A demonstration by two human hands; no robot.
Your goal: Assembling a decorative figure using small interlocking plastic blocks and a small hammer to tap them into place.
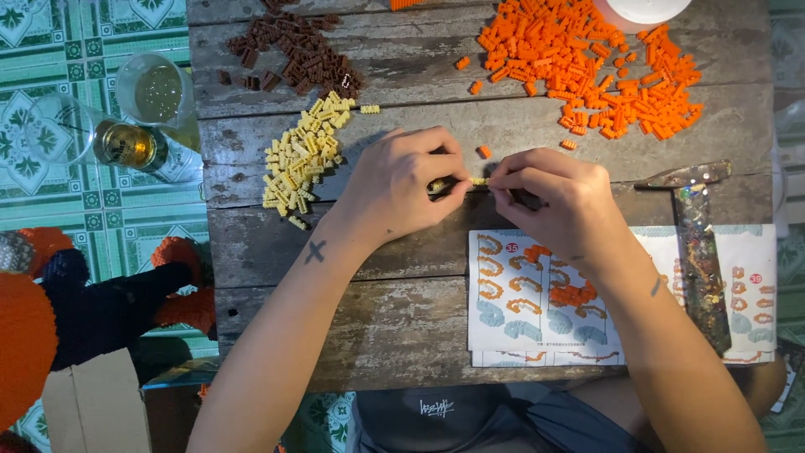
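Observation:
My left hand [402, 189] and my right hand [558, 197] meet over the middle of a weathered wooden table [402, 327]. Between their fingertips sits a small assembly of pale yellow bricks [470, 182], pinched from both sides. A heap of loose yellow bricks [303, 155] lies just left of my left hand. A big spread of orange bricks [587, 67] covers the far right of the table, with a single orange brick [485, 152] near my fingers. Under my right wrist lies a printed instruction sheet [520, 294] with orange and blue drawings.
Dark brown bricks [293, 50] are piled at the far left. A paint-spattered hammer [700, 252] lies across the sheet's right part. Two clear glasses [126, 126] stand on the tiled floor to the left, beside an orange and black brick figure [101, 310] and a cardboard box [96, 403].

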